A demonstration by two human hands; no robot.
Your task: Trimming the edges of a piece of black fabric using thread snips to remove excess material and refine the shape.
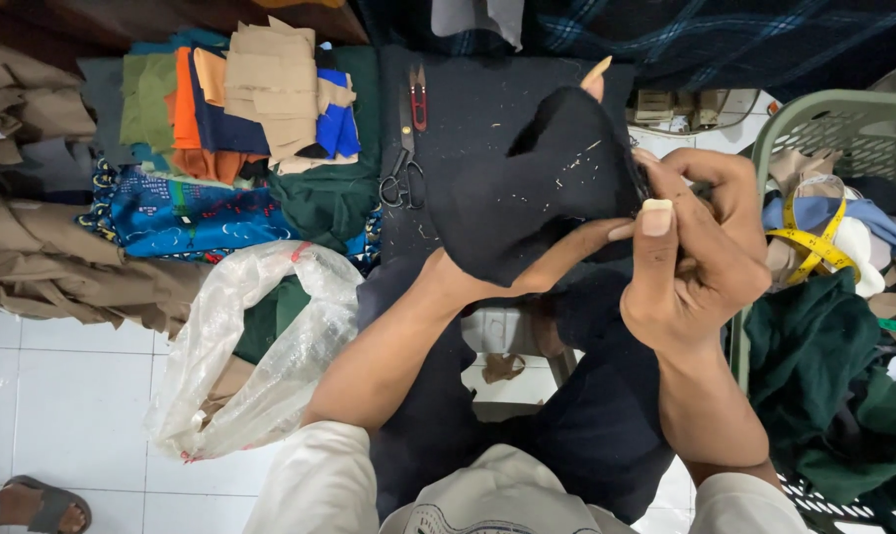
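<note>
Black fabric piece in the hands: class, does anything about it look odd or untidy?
Yes. The black fabric piece, which covers the left hand and is pinched by the right hand, is flecked with pale thread bits and lint, which stand out against the dark cloth.

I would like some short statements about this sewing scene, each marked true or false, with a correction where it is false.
1. The left hand is inside the black cloth. True; only one fingertip shows at its top.
2. The right hand pinches the black cloth at its right edge. True.
3. The scissors are held in the right hand. False; they lie on the dark work surface, left of the cloth.
4. The yellow measuring tape hangs around the person's neck. False; it lies in the green basket on the right.
5. A clear plastic bag lies at the left, below the folded fabric pieces. True.
</note>
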